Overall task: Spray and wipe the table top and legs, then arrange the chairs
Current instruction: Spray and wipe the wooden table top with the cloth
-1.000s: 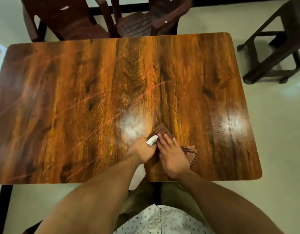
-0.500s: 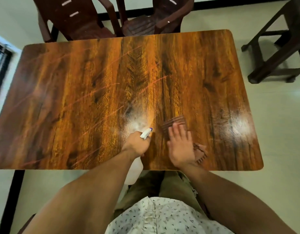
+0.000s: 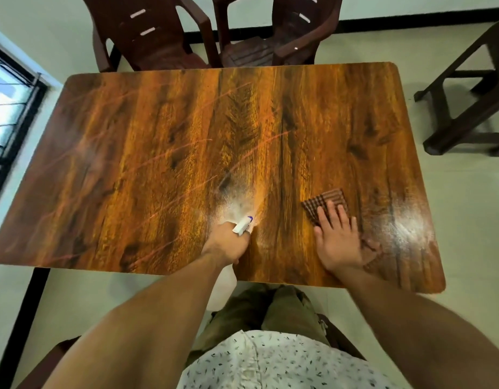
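The right hand (image 3: 338, 240) now presses flat, fingers straight, on the checked cloth (image 3: 325, 202), well right of the left hand (image 3: 225, 244); a second ago the two touched. The left grip holds the spray bottle (image 3: 242, 226), with misted tabletop (image 3: 158, 164) just ahead of it.

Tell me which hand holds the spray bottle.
The left hand: its fingers grip the white spray bottle, nozzle aimed at the table. The right hand lies flat on the checked cloth instead.
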Motion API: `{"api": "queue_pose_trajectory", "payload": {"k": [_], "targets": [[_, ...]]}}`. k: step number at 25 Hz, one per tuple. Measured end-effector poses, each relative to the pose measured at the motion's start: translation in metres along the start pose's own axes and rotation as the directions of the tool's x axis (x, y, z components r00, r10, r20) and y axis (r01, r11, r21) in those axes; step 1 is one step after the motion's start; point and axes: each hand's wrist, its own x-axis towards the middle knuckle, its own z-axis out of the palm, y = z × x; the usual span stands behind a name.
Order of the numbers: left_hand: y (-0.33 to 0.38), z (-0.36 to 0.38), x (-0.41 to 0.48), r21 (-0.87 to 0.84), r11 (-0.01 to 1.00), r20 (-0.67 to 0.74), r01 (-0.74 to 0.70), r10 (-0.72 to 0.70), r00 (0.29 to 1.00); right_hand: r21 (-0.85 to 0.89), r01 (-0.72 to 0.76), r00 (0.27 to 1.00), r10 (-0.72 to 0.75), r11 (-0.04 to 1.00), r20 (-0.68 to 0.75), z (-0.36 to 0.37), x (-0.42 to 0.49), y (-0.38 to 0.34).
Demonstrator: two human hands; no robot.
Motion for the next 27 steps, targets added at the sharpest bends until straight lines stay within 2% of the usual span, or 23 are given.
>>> {"api": "queue_pose_trajectory", "payload": {"k": [1,2,3,4,6,7,8,9,10,11,13,14,15,16,17,18,19,20,21,22,24,25,27], "targets": [[0.000,-0.002,0.002,0.002,1.000,0.002,0.001,-0.001,1.000,0.062,-0.142,0.989,0.144,0.988,-0.028,0.009,-0.006,-0.033],[0.000,-0.003,0.003,0.009,1.000,0.006,0.002,-0.002,1.000,0.085,-0.182,0.983,0.183,0.980,-0.013,0.017,-0.014,-0.063],[0.002,-0.006,0.006,0.014,1.000,0.008,0.000,-0.001,1.000,0.061,-0.100,0.994,0.098,0.993,0.040,0.021,-0.023,-0.085],[0.004,-0.009,0.010,0.018,1.000,0.013,-0.008,0.008,1.000,0.021,0.096,0.990,-0.097,0.995,0.105,0.022,-0.029,-0.093],[0.011,-0.020,0.022,0.013,0.999,0.028,-0.034,0.033,0.999,0.010,0.503,0.851,-0.497,0.864,0.173,0.005,-0.017,-0.071],[0.013,-0.027,0.031,0.007,0.999,0.028,-0.053,0.053,0.998,-0.035,0.587,0.799,-0.571,0.809,0.187,-0.004,-0.003,-0.055],[0.016,-0.034,0.039,-0.013,0.998,0.023,-0.068,0.068,0.997,-0.086,0.571,0.814,-0.549,0.817,0.192,-0.007,0.013,-0.042],[0.018,-0.044,0.047,-0.039,0.996,0.028,-0.076,0.077,0.997,-0.115,0.430,0.900,-0.414,0.895,0.139,-0.006,0.029,-0.031],[0.020,-0.052,0.055,-0.067,0.995,0.044,-0.077,0.080,0.996,-0.101,0.181,0.983,-0.177,0.978,0.051,-0.005,0.042,-0.029],[0.018,-0.059,0.066,-0.082,0.993,0.067,-0.081,0.086,0.994,-0.018,-0.105,0.994,0.105,0.994,-0.020,-0.003,0.055,-0.039],[0.013,-0.074,0.090,-0.039,0.993,0.126,-0.108,0.112,0.986,0.203,-0.510,0.845,0.531,0.836,-0.065,-0.001,0.090,-0.091],[0.011,-0.079,0.100,0.000,0.993,0.140,-0.121,0.120,0.983,0.276,-0.576,0.793,0.608,0.770,-0.043,-0.003,0.106,-0.120],[0.008,-0.085,0.109,0.033,0.990,0.129,-0.135,0.130,0.983,0.271,-0.560,0.808,0.588,0.783,-0.030,-0.005,0.117,-0.146],[0.005,-0.091,0.118,0.052,0.987,0.114,-0.149,0.142,0.983,0.204,-0.443,0.888,0.459,0.873,-0.036,-0.001,0.119,-0.169],[0.004,-0.096,0.123,0.054,0.986,0.113,-0.157,0.150,0.982,0.117,-0.229,0.972,0.234,0.966,-0.026,0.003,0.113,-0.188],[0.003,-0.101,0.126,0.043,0.987,0.127,-0.154,0.148,0.981,0.068,-0.007,1.000,0.006,0.998,0.019,0.006,0.098,-0.200],[0.003,-0.106,0.128,0.031,0.989,0.154,-0.147,0.141,0.978,0.053,0.154,0.985,-0.157,0.987,0.072,0.007,0.081,-0.204],[0.002,-0.110,0.132,0.023,0.989,0.176,-0.145,0.139,0.975,0.050,0.238,0.965,-0.242,0.970,0.099,0.007,0.067,-0.198],[0.001,-0.115,0.136,0.013,0.990,0.185,-0.139,0.134,0.974,0.032,0.252,0.962,-0.254,0.967,0.100,0.009,0.059,-0.184],[0.002,-0.119,0.138,-0.002,0.991,0.179,-0.133,0.131,0.975,0.006,0.200,0.978,-0.200,0.980,0.065,0.011,0.056,-0.166],[0.006,-0.129,0.147,-0.044,0.990,0.168,-0.133,0.139,0.976,0.046,-0.133,0.991,0.133,0.990,-0.012,0.004,0.067,-0.134],[0.010,-0.133,0.151,-0.071,0.989,0.177,-0.127,0.138,0.974,0.094,-0.315,0.947,0.320,0.944,-0.037,-0.002,0.084,-0.125],[0.022,-0.138,0.162,-0.099,0.989,0.201,-0.114,0.132,0.971,0.205,-0.550,0.822,0.568,0.810,-0.036,-0.015,0.131,-0.124]]}}
